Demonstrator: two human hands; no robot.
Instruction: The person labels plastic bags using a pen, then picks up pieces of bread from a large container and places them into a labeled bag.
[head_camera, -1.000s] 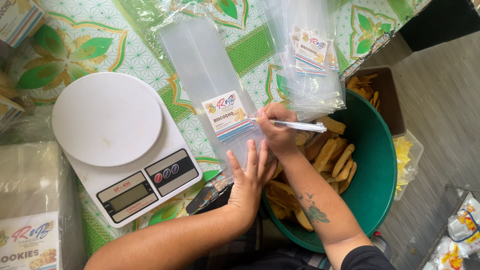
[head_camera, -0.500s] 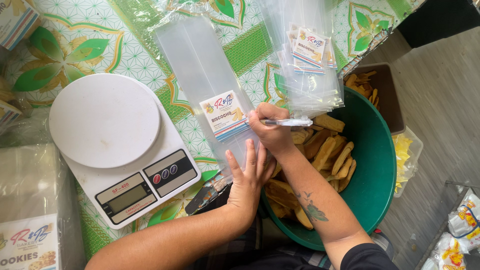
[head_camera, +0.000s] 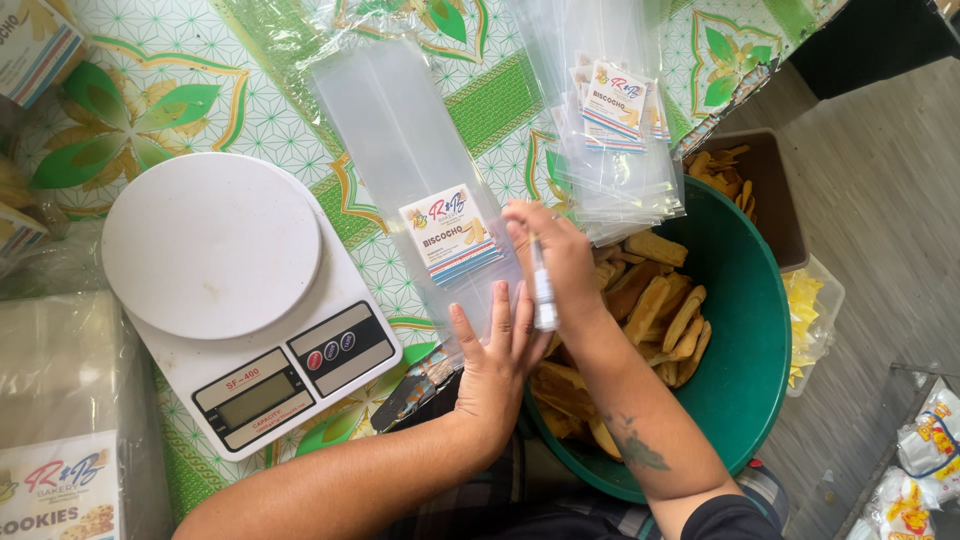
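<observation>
Pinning clear bag (head_camera: 420, 180) under left hand (head_camera: 495, 360); right hand (head_camera: 560, 265) gripping pen (head_camera: 543, 290).

Surface (head_camera: 300, 110): green-and-white leaf-patterned cloth.
Carries a white digital kitchen scale (head_camera: 235, 295), one long clear labelled bag (head_camera: 415, 180) lying flat, a stack of clear labelled bags (head_camera: 615, 110) at the right edge, and a printed carton (head_camera: 35, 45) at the top-left corner.
</observation>
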